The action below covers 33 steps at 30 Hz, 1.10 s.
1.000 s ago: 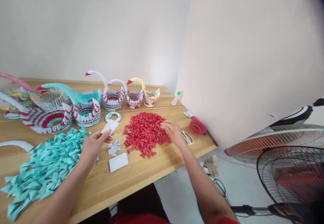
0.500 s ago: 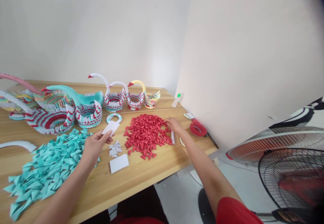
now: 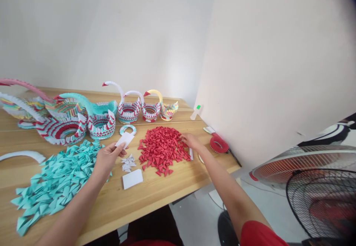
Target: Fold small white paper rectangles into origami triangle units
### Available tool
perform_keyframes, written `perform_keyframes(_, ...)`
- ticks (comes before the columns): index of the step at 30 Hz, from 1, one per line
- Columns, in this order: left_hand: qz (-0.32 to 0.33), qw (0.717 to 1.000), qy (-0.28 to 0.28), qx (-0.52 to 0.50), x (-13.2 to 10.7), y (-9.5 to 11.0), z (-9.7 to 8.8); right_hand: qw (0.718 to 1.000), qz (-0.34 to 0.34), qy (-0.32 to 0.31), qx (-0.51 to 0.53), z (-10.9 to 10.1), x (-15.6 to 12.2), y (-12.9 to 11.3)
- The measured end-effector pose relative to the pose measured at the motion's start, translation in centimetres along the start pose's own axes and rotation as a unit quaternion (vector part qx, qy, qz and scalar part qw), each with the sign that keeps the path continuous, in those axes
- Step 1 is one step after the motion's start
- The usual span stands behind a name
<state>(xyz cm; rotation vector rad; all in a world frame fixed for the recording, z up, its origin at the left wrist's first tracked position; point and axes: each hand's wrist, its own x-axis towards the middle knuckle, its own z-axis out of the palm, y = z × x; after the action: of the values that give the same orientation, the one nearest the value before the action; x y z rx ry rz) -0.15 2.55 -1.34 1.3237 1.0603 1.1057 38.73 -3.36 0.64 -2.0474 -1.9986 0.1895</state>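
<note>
My left hand (image 3: 109,156) pinches a small white paper rectangle (image 3: 125,139) between thumb and fingers, above the table. At the right edge of a heap of red folded paper triangles (image 3: 161,148), my right hand (image 3: 190,141) reaches down with curled fingertips pressed together; what they grip is hidden. A stack of white paper rectangles (image 3: 132,179) lies nearer me. Beside it are several white folded pieces (image 3: 128,163). A heap of turquoise folded triangles (image 3: 65,177) spreads beneath and left of my left forearm.
Several folded-paper swans stand along the back, among them a yellow-necked one (image 3: 168,112) and a striped one (image 3: 59,130). A paper ring (image 3: 128,130) lies before them. Right are a red paper ring (image 3: 218,144), a green-tipped white strip (image 3: 195,113) and, beyond the table, a fan (image 3: 322,203).
The view has shifted slightly, so the table things appear a little further right. My left hand still holds the white paper; my right hand stays at the red heap.
</note>
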Motion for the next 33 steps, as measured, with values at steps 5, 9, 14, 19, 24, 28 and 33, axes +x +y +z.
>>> perform_keyframes(5, 0.0, 1.0, 0.002, 0.004, 0.0, -0.1, 0.0, 0.999, 0.002, 0.013, 0.037, 0.6, -0.6, -0.5)
perform_keyframes(9, -0.001, 1.0, -0.002, 0.006, -0.1, 0.1, 0.1, 0.995, 0.031, 0.042, 0.081, 0.6, -1.6, -1.3)
perform_keyframes(14, 0.001, 1.0, 0.004, 0.01, -0.3, 0.6, 0.3, 0.984, 0.031, 0.073, 0.16, 0.9, -2.6, -4.3)
perform_keyframes(19, 0.013, 1.0, -0.024, -0.005, -0.9, 1.0, 0.8, 0.965, -0.004, 0.079, 0.249, 1.8, -3.2, -9.7)
perform_keyframes(24, 0.023, 0.997, -0.076, -0.007, -1.5, 1.2, 1.5, 0.948, -0.034, 0.082, 0.306, 2.5, -3.7, -15.1)
perform_keyframes(28, 0.027, 0.996, -0.089, -0.015, -1.8, 1.3, 2.0, 0.945, -0.04, 0.078, 0.315, 3.1, -3.7, -17.6)
perform_keyframes(33, 0.033, 0.994, -0.106, -0.019, -2.1, 1.4, 2.2, 0.94, -0.051, 0.068, 0.332, 3.8, -3.4, -18.6)
